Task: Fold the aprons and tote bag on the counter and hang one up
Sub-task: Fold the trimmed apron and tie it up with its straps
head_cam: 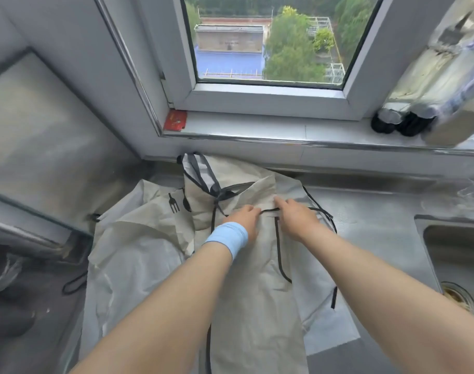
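Apron point(257, 292): beige, black-trimmed, spread on the counter point(378, 220) over a fork-printed second apron point(138, 238).
Left hand point(244, 218): on the apron by its black strap point(271, 210), fingers bent; grip cannot be told.
Right hand point(295, 215): fingers straight, pressing the cloth fold.
Sink point(457, 255): right of the aprons.
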